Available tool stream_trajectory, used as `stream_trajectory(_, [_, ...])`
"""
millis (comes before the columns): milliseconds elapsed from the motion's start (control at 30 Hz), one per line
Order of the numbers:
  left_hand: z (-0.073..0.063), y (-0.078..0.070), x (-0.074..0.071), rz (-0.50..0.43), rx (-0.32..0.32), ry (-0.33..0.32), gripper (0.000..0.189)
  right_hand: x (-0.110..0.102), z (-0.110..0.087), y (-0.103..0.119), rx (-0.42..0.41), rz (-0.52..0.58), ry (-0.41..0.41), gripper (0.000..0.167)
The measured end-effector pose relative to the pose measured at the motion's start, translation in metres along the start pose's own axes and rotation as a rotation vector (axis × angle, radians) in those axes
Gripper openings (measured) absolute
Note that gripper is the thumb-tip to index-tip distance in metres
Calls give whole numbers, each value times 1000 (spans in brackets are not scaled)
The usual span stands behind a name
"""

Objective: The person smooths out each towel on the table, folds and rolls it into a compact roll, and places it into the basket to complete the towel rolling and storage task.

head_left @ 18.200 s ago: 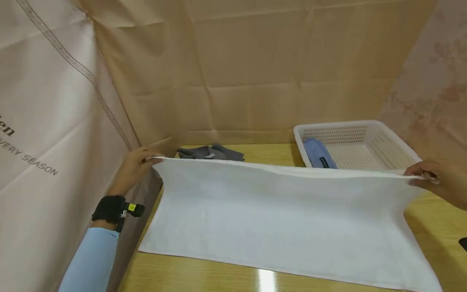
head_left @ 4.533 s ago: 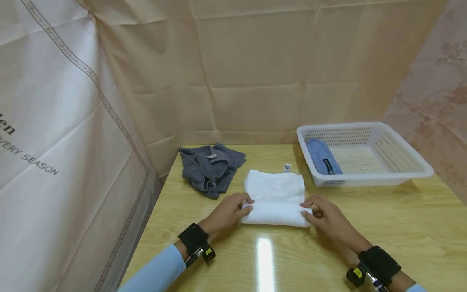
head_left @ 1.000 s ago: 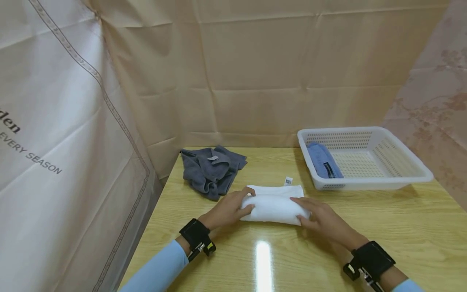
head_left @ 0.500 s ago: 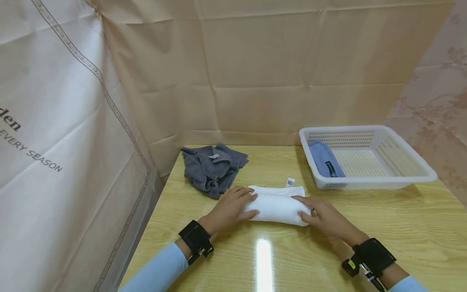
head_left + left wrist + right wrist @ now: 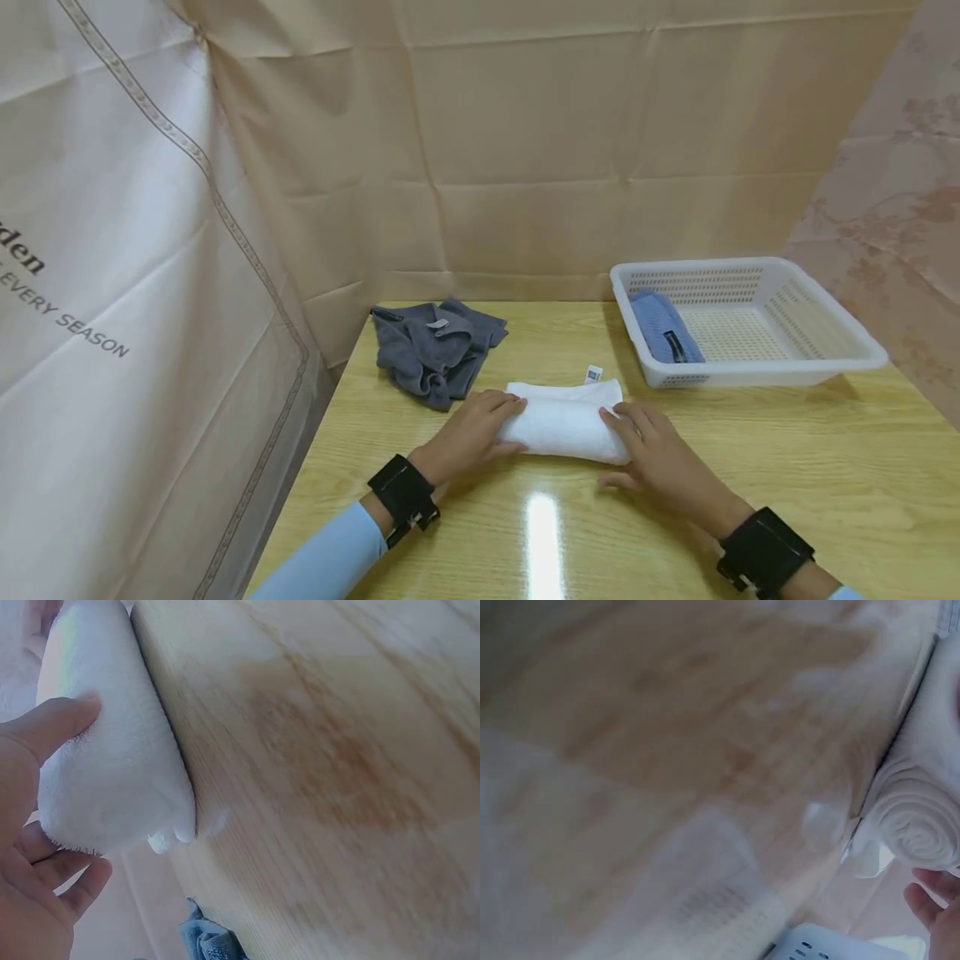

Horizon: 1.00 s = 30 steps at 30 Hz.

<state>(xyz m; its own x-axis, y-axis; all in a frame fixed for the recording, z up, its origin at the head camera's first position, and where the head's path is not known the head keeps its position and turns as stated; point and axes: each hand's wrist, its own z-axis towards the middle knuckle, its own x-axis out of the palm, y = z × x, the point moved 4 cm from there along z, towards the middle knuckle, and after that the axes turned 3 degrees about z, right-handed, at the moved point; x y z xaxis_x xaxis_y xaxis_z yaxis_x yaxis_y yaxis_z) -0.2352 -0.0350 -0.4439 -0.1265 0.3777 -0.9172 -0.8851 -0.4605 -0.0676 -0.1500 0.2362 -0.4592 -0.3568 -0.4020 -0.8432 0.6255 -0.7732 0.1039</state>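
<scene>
A white towel lies partly rolled on the table, with a short flat strip and a printed tag at its far side. My left hand holds the roll's left end, thumb on the near side and fingers over the top. In the left wrist view that thumb presses on the fabric. My right hand touches the right end with its fingertips on top; its thumb is off the roll, near the tabletop. The right wrist view shows the spiral end of the roll.
A crumpled dark grey cloth lies at the back left of the wooden table. At the back right stands a white perforated basket with a rolled blue towel inside. Fabric sheets hang behind and beside the table.
The white towel was held stretched out wide, then lay folded small and half rolled; now only a short flat strip shows. Within the last half second the right thumb has come off the roll.
</scene>
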Motion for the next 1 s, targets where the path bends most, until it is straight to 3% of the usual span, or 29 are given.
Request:
stream_trajectory(100, [0, 1, 0, -22, -13, 15, 65, 2, 1, -1, 28, 10, 53, 90])
stream_trajectory(300, [3, 6, 3, -64, -45, 56, 63, -7, 17, -6, 36, 30, 65, 75])
stream_trajectory(567, [6, 12, 6, -227, -155, 170, 57, -15, 27, -19, 236, 228, 281, 61])
stream_trajectory(867, [5, 16, 12, -460, -217, 275, 49, -17, 28, -27, 266, 427, 371, 49])
stream_trajectory(1000, [3, 16, 14, -431, -225, 290, 53, -19, 29, -27, 264, 465, 400, 47])
